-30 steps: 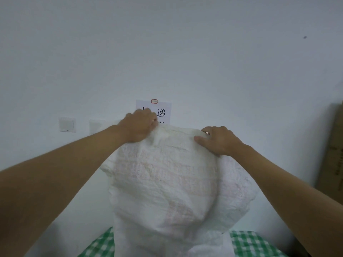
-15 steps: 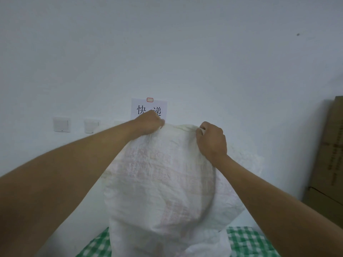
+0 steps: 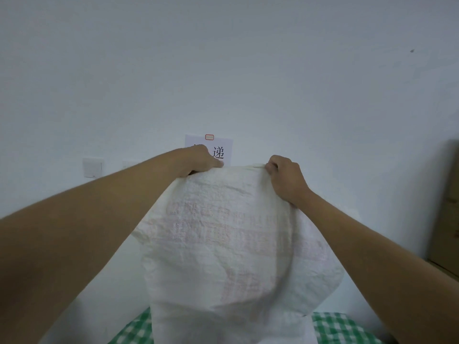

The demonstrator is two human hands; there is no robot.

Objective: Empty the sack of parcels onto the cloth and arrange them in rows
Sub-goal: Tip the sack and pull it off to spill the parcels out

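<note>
Now both hands grip the top edge of the sack (image 3: 223, 244), which stands upended above the cloth (image 3: 342, 326). The left hand (image 3: 198, 161) has its fingers curled over the fabric at the upper left corner; the right hand (image 3: 285, 180) pinches a bunched fold at the upper right. Below the grips the sack bulges, so parcels are probably still inside; none show on the cloth, whose green check peeks out either side of the sack's lower end.

Against half a second ago, the hands sit farther apart along the edge, the right one having moved outward, and the fabric between them is pulled into a flatter line. A second ago the right hand lay more spread on the sack; it now clenches. That suggests a firmer hold for lifting or shaking, so emptying seems barely begun and arranging rows not started.

Behind the left grip, a paper sign (image 3: 218, 150) on the wall is partly covered.
</note>
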